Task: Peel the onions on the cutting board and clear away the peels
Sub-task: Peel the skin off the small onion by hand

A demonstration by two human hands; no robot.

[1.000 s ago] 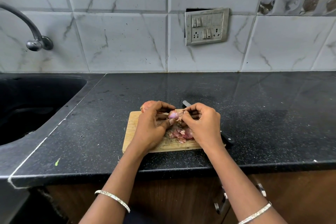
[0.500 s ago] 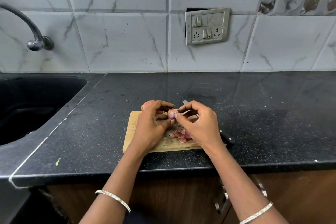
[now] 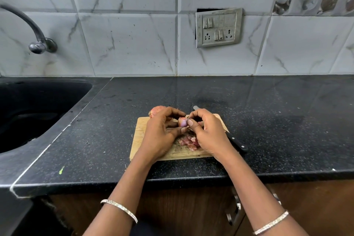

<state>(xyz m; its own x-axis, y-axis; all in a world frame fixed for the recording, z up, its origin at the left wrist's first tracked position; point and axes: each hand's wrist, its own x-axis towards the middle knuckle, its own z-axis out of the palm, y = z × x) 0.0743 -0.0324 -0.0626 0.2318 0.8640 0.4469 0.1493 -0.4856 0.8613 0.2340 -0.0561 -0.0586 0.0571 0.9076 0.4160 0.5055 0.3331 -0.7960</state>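
Observation:
A small purple onion [image 3: 182,121] is held just above the wooden cutting board [image 3: 139,132]. My left hand [image 3: 162,132] grips it from the left with curled fingers. My right hand [image 3: 207,133] pinches it from the right, thumb pressed to its skin. A pile of pink peels [image 3: 188,142] lies on the board between my hands. A larger unpeeled onion [image 3: 155,111] sits at the board's far left corner, partly hidden by my left hand.
A black-handled knife [image 3: 236,142] lies along the board's right side, its tip showing behind my right hand. A black sink [image 3: 28,113] is set into the counter at left, with a tap [image 3: 36,44] above. The counter's front edge is close to me.
My right hand has shifted its fingers on the small onion, thumb now pressed to its side. The onion stays between both hands above the board.

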